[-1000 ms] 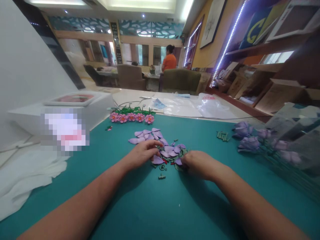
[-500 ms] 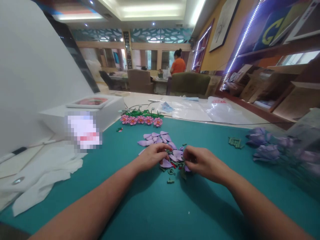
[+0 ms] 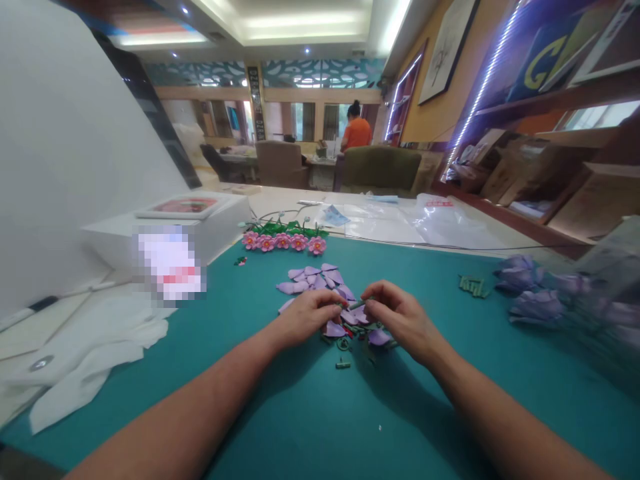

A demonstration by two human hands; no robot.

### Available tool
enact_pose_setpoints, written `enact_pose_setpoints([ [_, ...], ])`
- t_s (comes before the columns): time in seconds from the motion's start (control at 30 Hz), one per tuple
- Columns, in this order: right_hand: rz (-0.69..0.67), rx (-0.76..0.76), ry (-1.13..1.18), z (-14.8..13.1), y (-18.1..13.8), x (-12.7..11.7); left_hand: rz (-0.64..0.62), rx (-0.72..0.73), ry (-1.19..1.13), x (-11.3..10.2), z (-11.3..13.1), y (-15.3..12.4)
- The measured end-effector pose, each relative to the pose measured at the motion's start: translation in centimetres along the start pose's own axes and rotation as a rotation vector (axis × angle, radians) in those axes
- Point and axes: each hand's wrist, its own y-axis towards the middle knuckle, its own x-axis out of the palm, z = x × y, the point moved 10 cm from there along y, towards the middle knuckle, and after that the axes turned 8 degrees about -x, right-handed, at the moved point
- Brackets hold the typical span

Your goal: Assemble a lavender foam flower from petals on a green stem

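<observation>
My left hand [image 3: 311, 313] is closed in a pinch, with a small red piece [image 3: 344, 304] showing at its fingertips. Between the thumb and fingers of my right hand [image 3: 403, 320] is a short green rod [image 3: 357, 305], its free end close to the red piece; I cannot tell whether they touch. Under and beside both hands lies a pile of lilac petal pieces [image 3: 336, 329] mixed with small green and red parts. A green ring-shaped part [image 3: 343, 344] and a separate green peg [image 3: 343, 365] lie nearer to me on the teal mat [image 3: 300, 413].
Pink flowers [image 3: 283, 242] with green leaves line the mat's far edge. Green pegs [image 3: 473, 286] and lilac flowers [image 3: 536, 307] are on the right. On the left are a white box [image 3: 220, 223], a blurred-out bright object [image 3: 170, 263] and white cloth [image 3: 100, 340]. A person [image 3: 357, 133] stands far back.
My right hand has lifted from the pile and turned, bringing a green rod into view at its fingertips. My left hand has shifted slightly right, with the red piece now at its tips.
</observation>
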Motion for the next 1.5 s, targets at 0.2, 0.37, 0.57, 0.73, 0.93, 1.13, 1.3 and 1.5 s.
enact_pose_setpoints([
  [0.2,-0.005,0.034,0.021,0.3,0.1,0.0,0.005,-0.001,0.012,-0.2,-0.1,0.0],
  [0.37,0.038,0.046,-0.037,0.6,0.2,-0.7,0.021,-0.006,0.037,-0.4,0.0,-0.1],
  [0.57,0.104,-0.094,-0.221,-0.9,0.1,-1.5,0.028,0.018,0.067,-0.3,0.6,-0.3],
  [0.73,0.097,-0.148,-0.276,-1.1,0.1,-1.4,0.037,0.006,0.087,-0.2,0.8,-0.4],
  [0.93,0.066,-0.169,-0.316,-1.0,0.2,-1.2,0.038,0.017,0.11,-0.1,0.9,-0.5],
  [1.13,-0.024,-0.278,-0.49,-2.1,0.1,-0.7,0.083,0.061,0.201,-0.2,1.3,-0.7],
  [1.3,-0.183,-0.382,-0.767,-2.4,-0.4,0.9,0.118,0.101,0.389,-0.2,1.9,-0.9],
  [1.5,-0.248,-0.418,-0.923,-1.8,-0.7,1.7,0.112,0.149,0.481,0.2,1.9,-0.9],
])
